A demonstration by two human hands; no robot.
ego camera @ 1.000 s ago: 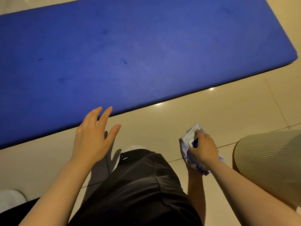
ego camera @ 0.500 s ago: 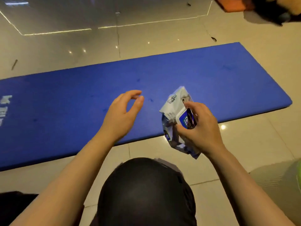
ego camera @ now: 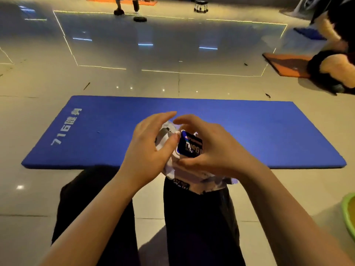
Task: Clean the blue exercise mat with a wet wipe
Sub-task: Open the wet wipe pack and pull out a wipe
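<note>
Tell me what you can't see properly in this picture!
- Crinkly white wet-wipe packet, head view: the left hand and right hand cover most of it, so a pulled wipe can't be seen.
- Dark blue label flap: print blurred.
- Green plastic basin: cut off by the right edge.

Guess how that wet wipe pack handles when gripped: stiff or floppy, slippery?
Probably floppy: the wet wipe pack looks crumpled and creased between the left hand and right hand. Its film looks glossy, so perhaps a bit slippery. It likely yields under the fingers rather than holding shape.
</note>
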